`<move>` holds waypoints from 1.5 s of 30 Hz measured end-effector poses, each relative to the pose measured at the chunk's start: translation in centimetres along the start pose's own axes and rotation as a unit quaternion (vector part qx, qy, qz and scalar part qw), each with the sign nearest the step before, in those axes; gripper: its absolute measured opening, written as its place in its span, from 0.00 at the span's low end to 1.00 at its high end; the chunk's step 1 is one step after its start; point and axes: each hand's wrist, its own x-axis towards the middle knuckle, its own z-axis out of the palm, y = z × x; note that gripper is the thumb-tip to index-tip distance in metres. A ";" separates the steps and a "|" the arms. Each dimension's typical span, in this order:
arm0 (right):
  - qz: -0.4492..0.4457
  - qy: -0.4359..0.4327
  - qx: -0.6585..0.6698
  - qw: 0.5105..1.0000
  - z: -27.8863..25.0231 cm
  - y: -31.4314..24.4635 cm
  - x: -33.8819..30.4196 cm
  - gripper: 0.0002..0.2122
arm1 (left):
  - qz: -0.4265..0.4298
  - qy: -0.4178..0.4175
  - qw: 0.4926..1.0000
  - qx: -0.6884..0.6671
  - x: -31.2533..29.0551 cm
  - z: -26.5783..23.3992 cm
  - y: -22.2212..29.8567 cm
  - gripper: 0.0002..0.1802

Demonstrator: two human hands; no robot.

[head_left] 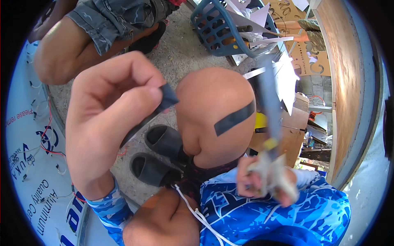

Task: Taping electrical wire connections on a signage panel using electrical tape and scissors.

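Note:
Raised on the left, my left hand (104, 110) pinches a strip of black tape (169, 96) between thumb and fingers; part of the strip hangs down behind the hand. A second piece of black tape (234, 118) lies stuck across my bent knee (213, 92). On the right, my right hand (248, 177) is closed round the whitish handles of a pair of scissors (274, 110). Their long grey blades point up and away from me, smeared by motion, with something yellow near the pivot. Whether the blades are apart I cannot tell. The scissors do not touch the tape.
A blue plastic basket (219, 30) full of offcuts and tools stands at the far side. Another person's bent leg (61, 55) is at the upper left. Thin wires (50, 107) run over a printed sheet on the left. A wooden frame (342, 82) rises on the right.

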 end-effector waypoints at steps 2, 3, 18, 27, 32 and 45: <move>-0.184 0.119 -0.142 0.965 -1.4 -3.0 1.3 0.21 | 0.024 0.005 1.000 -0.005 0.7 0.8 0.6 0.08; -0.268 0.084 -0.103 0.954 -3.6 -3.3 0.4 0.32 | -0.007 -0.030 0.999 0.027 1.3 1.1 1.2 0.08; 0.035 0.282 -0.183 0.941 -1.8 -8.3 6.8 0.19 | 0.005 -0.158 0.930 0.331 1.1 6.4 6.9 0.23; 0.139 0.287 -0.217 0.923 -2.0 -8.5 7.6 0.25 | -0.056 -0.167 0.952 0.252 1.6 6.0 6.9 0.24; 0.187 0.285 -0.220 0.914 -1.9 -8.8 8.2 0.23 | -0.223 -0.131 0.954 0.155 2.5 5.6 6.5 0.26; 0.135 0.279 -0.232 0.922 -3.4 -8.6 8.8 0.21 | -0.059 0.010 0.997 -0.046 -0.9 6.0 3.0 0.24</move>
